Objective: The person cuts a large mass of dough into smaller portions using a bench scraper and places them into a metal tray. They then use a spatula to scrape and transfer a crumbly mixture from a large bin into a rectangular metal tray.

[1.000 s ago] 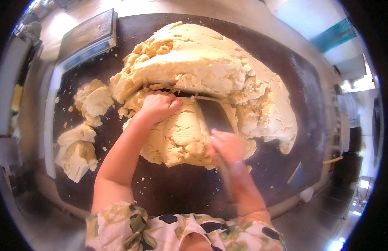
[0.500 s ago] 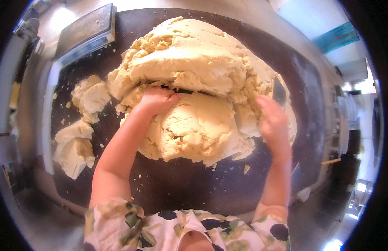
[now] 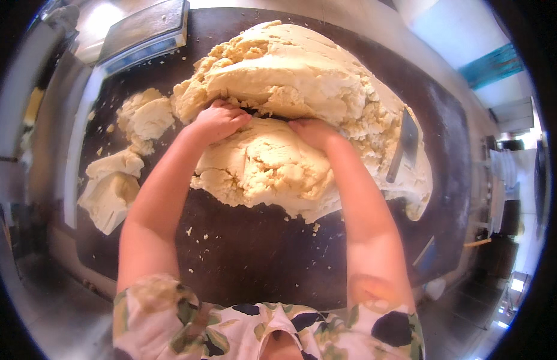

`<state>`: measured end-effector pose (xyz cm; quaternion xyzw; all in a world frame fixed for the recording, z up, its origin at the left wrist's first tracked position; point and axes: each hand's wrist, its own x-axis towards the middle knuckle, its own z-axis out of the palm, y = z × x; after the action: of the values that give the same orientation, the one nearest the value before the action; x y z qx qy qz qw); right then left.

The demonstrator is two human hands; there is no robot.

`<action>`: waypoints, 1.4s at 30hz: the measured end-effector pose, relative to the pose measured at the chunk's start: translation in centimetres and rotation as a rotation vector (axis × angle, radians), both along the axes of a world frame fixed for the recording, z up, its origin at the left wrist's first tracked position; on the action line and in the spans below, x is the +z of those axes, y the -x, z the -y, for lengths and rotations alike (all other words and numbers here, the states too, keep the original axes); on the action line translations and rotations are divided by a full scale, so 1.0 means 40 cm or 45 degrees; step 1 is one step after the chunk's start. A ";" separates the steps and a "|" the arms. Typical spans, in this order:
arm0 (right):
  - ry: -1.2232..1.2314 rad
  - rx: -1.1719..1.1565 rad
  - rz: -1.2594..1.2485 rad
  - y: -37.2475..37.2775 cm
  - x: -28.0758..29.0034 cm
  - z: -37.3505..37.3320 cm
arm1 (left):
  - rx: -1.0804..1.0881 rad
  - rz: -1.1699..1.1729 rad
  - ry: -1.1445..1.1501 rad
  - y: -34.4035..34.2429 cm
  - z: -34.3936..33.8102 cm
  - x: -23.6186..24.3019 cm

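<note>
A thick block of pale yellow dough (image 3: 263, 165) lies on the dark tabletop in front of me, with a rough, cracked face. My left hand (image 3: 221, 120) is closed over its far left edge, fingers curled down into the dark gap behind it. On the far right edge, my right hand (image 3: 314, 132) grips the same block; its fingertips are mostly hidden in that gap. Just beyond sits a much larger mound of dough (image 3: 290, 72). A flat-bladed dough scraper (image 3: 403, 147) rests on the mound's right side, apart from both hands.
Smaller dough chunks (image 3: 110, 198) lie at the left of the dark tabletop (image 3: 242, 258), among scattered crumbs. A dark-topped box-like object (image 3: 143, 30) stands at the far left corner. Near the right edge is another flat blade (image 3: 425, 255). Shelving with stacked items (image 3: 503, 180) is further right.
My right hand has left the scraper on the mound and moved left onto the block's far edge. The block looks shifted slightly away from me. My left hand remains on it.
</note>
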<state>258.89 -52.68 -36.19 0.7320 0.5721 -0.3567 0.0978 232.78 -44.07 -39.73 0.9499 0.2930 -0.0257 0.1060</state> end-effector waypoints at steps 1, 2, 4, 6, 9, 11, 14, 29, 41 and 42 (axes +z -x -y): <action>-0.005 -0.017 0.023 -0.013 -0.017 0.015 | 0.453 -0.034 0.322 -0.054 0.060 0.092; -0.012 -0.036 0.048 -0.029 -0.038 0.033 | 0.438 -0.042 0.317 -0.066 0.085 0.093; -0.053 -0.045 0.054 -0.006 -0.021 0.058 | 0.461 -0.077 0.292 -0.045 0.120 0.081; -0.105 -0.074 0.048 0.036 0.050 0.120 | 0.117 0.125 -0.005 0.039 0.140 0.025; -0.836 0.125 0.213 0.088 0.115 0.298 | 0.306 0.460 -0.090 0.108 0.301 0.084; -1.331 0.343 0.322 0.131 0.114 0.425 | 0.300 0.569 -0.115 0.182 0.420 0.190; -1.171 0.404 0.105 0.177 0.246 0.564 | 0.211 0.596 0.018 0.264 0.500 0.282; -1.304 0.117 0.349 0.266 0.159 0.783 | 0.405 0.567 0.059 0.240 0.713 0.172; -0.853 0.033 -0.064 0.153 0.235 0.841 | 0.518 0.867 0.188 0.162 0.740 0.248; -1.202 0.163 0.346 0.129 0.223 0.834 | 0.481 0.749 -0.039 0.117 0.758 0.283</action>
<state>253.74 -86.06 -27.29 0.6996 0.6972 0.0466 -0.1490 228.09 -74.41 -28.41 0.8472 0.4208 0.2736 0.1743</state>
